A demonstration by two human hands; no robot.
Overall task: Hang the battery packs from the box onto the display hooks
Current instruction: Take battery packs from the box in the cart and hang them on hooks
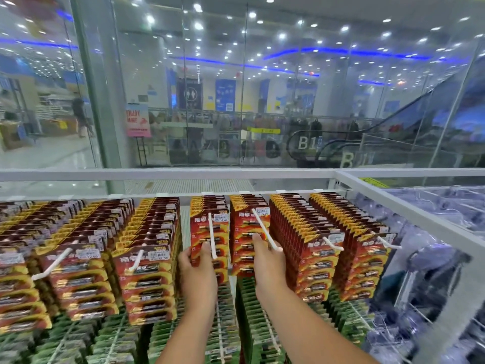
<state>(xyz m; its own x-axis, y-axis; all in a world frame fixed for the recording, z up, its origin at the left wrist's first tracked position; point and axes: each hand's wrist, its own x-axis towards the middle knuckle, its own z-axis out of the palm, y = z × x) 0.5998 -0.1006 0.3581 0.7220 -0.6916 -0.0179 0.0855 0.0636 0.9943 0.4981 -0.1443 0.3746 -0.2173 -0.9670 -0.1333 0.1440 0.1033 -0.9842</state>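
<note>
At the rack's top row, seen from the head camera, both hands reach the two middle hooks, which carry fewer red packs than their neighbours. Left hand (pixel 195 269) pinches the lower edge of the front pack (pixel 208 239) on the left hook (pixel 212 236), thumb on its face. Right hand (pixel 267 261) grips the pack (pixel 248 232) on the right hook (pixel 266 233), thumb on front, fingers behind. Each pack hangs upright, long axis vertical, face toward the person, directly beyond the fingers. Hooks point toward the person, tips upturned. No box is in view.
</note>
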